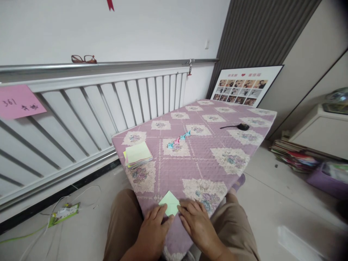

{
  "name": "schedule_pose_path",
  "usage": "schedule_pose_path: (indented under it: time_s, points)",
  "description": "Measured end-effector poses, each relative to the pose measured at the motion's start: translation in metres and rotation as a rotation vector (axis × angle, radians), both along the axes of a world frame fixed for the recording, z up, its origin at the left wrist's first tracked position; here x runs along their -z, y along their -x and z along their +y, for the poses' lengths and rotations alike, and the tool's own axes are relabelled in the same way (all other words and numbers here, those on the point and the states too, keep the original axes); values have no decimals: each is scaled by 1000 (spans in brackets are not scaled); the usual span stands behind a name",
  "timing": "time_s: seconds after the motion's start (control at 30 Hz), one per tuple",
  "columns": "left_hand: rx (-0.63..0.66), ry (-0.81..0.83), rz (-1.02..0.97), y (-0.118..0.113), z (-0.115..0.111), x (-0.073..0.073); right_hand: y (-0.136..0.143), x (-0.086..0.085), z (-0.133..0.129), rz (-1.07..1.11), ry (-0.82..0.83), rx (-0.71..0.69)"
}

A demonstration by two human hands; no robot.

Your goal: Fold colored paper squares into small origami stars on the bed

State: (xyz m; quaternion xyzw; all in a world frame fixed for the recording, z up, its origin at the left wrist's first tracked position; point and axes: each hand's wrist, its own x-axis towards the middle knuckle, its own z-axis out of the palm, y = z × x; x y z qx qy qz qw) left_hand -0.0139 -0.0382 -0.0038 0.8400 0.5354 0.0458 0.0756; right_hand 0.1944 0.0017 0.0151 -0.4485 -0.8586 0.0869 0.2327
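A pale green square of paper [170,202] lies on the patterned purple tablecloth [174,174] near the table's front edge, turned so one corner points away from me. My left hand [155,224] rests on its lower left side, fingers stretched out, thumb and fingertips on the paper. At its right corner is my right hand [196,219], lying flat with fingertips touching the edge. Neither hand grips it. A faint crease line seems to cross the paper. Beyond it sit several small folded paper pieces [177,140], blue and pink, in a slanting row.
A stack of coloured paper squares [138,154] lies at the table's left edge. A small black item with a strap [243,127] is at the far right. A white radiator [108,105] borders the left side. A power strip [65,214] with cables lies on the floor.
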Motion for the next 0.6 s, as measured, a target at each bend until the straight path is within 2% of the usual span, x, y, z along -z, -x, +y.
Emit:
schedule_pose_path:
  time_s: [0.1, 0.2, 0.4, 0.5, 0.6]
  points:
    - [-3, 25, -11, 1, 0, 1, -6, -5, 7, -14, 47, 87]
    - [-19, 40, -24, 0, 0, 1, 3, -12, 16, -31, 127, 196]
    - [-49, 61, -53, 0, -1, 1, 39, -20, 27, -27, 257, 168]
    - [-52, 76, -109, 0, -2, 1, 44, -19, 30, -42, 278, 178]
    - [-65, 103, -211, 1, 0, -7, 40, -19, 33, -49, 284, 218]
